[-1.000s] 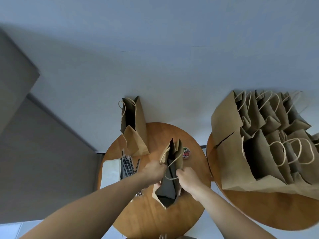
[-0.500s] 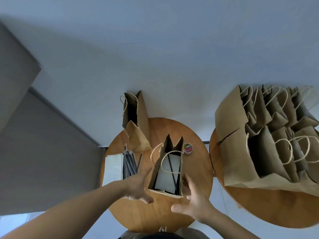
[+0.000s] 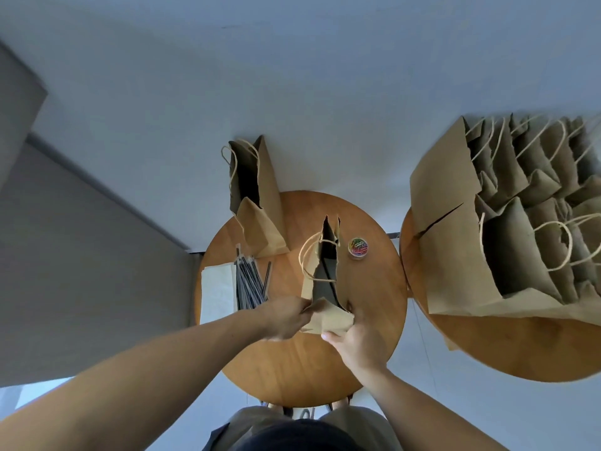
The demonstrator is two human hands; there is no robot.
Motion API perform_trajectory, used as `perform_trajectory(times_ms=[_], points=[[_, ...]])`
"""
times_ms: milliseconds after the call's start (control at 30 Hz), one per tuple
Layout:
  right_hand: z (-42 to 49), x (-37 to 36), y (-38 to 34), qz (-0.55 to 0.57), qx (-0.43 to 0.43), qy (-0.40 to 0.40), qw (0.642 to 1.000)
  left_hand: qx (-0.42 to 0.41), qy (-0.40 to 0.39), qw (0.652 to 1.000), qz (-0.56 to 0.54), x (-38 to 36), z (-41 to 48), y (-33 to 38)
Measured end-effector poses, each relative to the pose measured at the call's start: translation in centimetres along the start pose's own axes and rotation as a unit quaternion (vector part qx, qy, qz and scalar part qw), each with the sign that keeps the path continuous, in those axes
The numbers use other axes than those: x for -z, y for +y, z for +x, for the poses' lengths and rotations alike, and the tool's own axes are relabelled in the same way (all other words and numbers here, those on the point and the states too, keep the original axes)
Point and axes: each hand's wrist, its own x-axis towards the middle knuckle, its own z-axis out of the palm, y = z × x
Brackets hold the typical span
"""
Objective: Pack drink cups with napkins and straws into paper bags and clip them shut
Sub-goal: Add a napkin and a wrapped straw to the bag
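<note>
A brown paper bag (image 3: 320,271) with cord handles stands on the small round wooden table (image 3: 292,359), its mouth pressed into a narrow slit. My left hand (image 3: 286,317) pinches the bag's near left corner. My right hand (image 3: 354,340) grips the near right side of the same folded edge. The bag's contents are hidden. A small round tub of coloured paper clips (image 3: 358,246) sits just right of the bag. Black straws (image 3: 248,283) and a stack of white napkins (image 3: 217,294) lie to the left.
A second open paper bag (image 3: 257,196) stands at the table's far left edge. Several more paper bags (image 3: 507,222) crowd a second round table (image 3: 507,346) on the right. A grey wall and floor surround both tables.
The bag's mouth was spread wide half a second ago, showing a napkin and straw; it is now squeezed narrow. Both hands moved from beside the bag onto its near edge.
</note>
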Motion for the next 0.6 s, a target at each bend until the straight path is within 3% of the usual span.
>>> perform_trajectory(times_ms=[233, 400, 600], points=[[0.3, 0.0, -0.2, 0.04, -0.006, 0.085, 0.996, -0.03, 0.001, 1.0, -0.004, 0.8, -0.3, 0.4], [-0.3, -0.4, -0.8, 0.036, 0.066, 0.099, 0.992, -0.012, 0.005, 1.0, -0.012, 0.9, -0.4, 1.3], [-1.1, 0.4, -0.8, 0.128, 0.188, 0.025, 0.974, -0.008, 0.003, 0.975, -0.222, 2.7, -0.4, 3.5]])
